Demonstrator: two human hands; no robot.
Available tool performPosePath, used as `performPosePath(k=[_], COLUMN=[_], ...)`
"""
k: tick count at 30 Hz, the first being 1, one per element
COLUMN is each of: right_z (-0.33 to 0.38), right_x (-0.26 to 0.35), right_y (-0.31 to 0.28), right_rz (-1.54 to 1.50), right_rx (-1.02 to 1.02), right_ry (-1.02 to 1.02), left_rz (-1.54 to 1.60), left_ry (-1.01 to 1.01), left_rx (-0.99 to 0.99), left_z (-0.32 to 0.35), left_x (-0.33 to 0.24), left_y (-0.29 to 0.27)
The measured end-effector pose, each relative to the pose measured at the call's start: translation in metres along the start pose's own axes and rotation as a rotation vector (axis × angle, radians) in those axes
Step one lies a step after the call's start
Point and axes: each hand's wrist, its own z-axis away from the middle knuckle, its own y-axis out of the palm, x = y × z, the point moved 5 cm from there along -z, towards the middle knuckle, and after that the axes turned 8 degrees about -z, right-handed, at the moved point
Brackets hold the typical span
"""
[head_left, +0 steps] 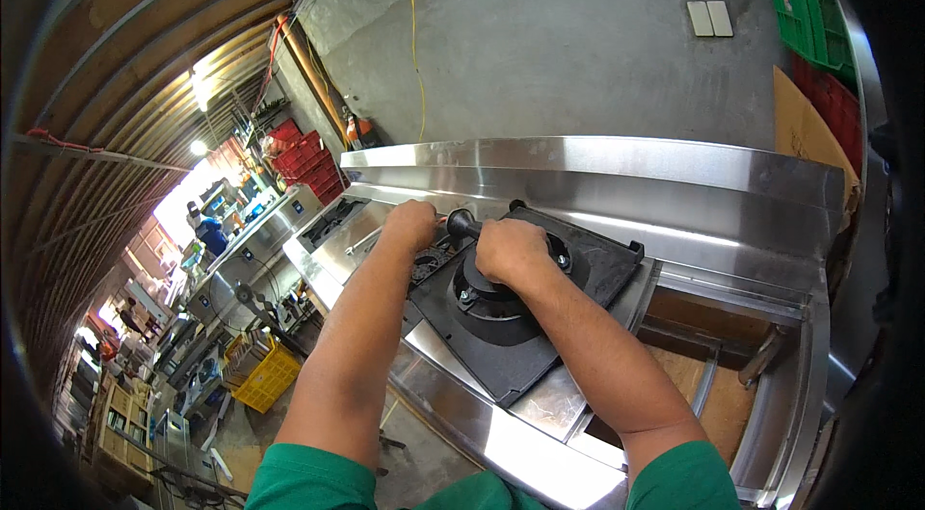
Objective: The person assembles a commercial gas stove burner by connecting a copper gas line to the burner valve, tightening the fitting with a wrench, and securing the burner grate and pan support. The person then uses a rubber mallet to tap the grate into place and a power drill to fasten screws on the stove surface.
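Observation:
My right hand (513, 250) is closed round the neck of a black cast burner pipe, whose flared mouth (463, 223) sticks out toward my left hand. That burner sits on a square black plate (501, 356), within a round raised collar with bolts (466, 296). Just left of the flared mouth, my left hand (412, 223) is closed; whatever its fingers hold is hidden from this side. A thin shiny metal tool (363, 241), perhaps a wrench, shows left of that hand. Beneath the plate is a stainless steel stove (443, 370).
The stove's tall steel backsplash (674, 192) runs along the grey wall. An open bay (708, 380) with rails lies right of the plate. A yellow crate (268, 380) stands on the floor at left. Red crates (301, 158) and a distant person (209, 229) are farther back.

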Motion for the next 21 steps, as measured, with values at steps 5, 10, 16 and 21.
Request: performPosePath(k=[5, 10, 16, 21], right_z=[0.001, 0.001, 0.000, 0.000], right_x=[0.000, 0.002, -0.001, 0.000], right_y=[0.000, 0.003, 0.000, -0.001], right_rz=[-0.018, -0.020, -0.005, -0.005], right_rx=[-0.028, 0.001, 0.023, 0.066], right_ry=[0.001, 0.001, 0.016, 0.011], left_rz=[-0.014, -0.006, 0.060, 0.056], left_ry=[0.013, 0.001, -0.132, -0.105], left_rx=[-0.022, -0.015, -0.078, -0.028], left_z=[0.002, 0.006, 0.012, 0.012], left_x=[0.000, 0.001, -0.010, -0.006], left_y=[-0.003, 0.000, -0.002, 0.004])
